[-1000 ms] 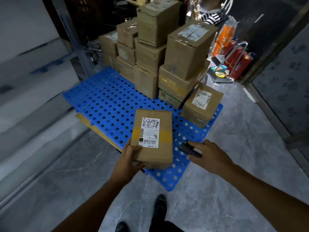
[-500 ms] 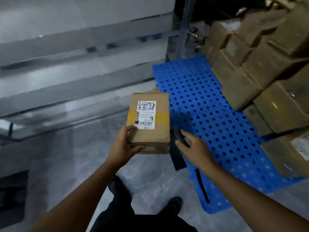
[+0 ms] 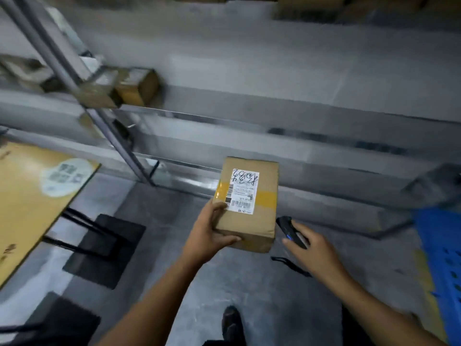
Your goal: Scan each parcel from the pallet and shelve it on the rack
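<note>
change: view has swung off the pallet [image 3: 439, 248], now just a blue edge at far right; rack [image 3: 249, 116] fills the frame; parcel [image 3: 249, 221] came along
meaning: prob pickup done, shelving next; can't tell if it's been scanned; label [image 3: 244, 193] faces up
parcel: in the air over the floor, in front of the rack's low shelves; not on a shelf yet
left hand [image 3: 212, 233]: clamped on the parcel's near-left corner; thumb on top by the label
right hand [image 3: 309, 248]: wrapped round the scanner [image 3: 290, 229], just beside the parcel, not touching
hands: apart
</note>
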`<action>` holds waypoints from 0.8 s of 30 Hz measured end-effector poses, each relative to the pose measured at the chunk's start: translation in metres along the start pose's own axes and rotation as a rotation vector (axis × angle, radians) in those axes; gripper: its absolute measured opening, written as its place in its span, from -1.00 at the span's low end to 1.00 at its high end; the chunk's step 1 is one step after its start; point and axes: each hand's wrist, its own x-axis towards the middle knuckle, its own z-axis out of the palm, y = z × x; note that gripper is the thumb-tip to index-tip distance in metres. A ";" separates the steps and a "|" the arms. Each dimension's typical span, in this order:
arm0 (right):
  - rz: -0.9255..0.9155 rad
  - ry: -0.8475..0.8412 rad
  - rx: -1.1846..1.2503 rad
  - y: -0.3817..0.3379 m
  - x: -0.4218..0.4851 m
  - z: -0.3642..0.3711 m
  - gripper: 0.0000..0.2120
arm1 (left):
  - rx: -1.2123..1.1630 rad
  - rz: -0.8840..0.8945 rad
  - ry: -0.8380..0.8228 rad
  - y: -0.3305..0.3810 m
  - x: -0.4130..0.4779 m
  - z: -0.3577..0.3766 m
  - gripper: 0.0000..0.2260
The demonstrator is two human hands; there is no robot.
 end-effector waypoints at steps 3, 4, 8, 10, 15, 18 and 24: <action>-0.083 -0.025 0.039 -0.059 0.045 0.037 -0.45 | 0.032 -0.028 0.094 -0.019 0.029 -0.060 -0.25; -0.090 -0.051 0.053 -0.077 0.059 0.046 -0.46 | 0.038 -0.036 0.123 -0.025 0.040 -0.075 -0.24; -0.130 -0.113 0.080 -0.133 0.125 0.069 -0.46 | 0.052 -0.056 0.211 -0.046 0.089 -0.123 -0.20; -0.162 -0.114 0.091 -0.156 0.164 0.077 -0.48 | 0.057 -0.053 0.231 -0.054 0.123 -0.142 -0.21; -0.224 -0.177 0.113 -0.207 0.278 0.100 -0.53 | 0.079 -0.043 0.245 -0.075 0.229 -0.192 -0.26; -0.203 -0.208 0.071 -0.238 0.338 0.114 -0.51 | 0.155 -0.095 0.242 -0.086 0.284 -0.224 -0.26; -0.163 -0.273 0.082 -0.298 0.433 0.137 -0.56 | 0.345 -0.065 0.268 -0.113 0.380 -0.271 -0.26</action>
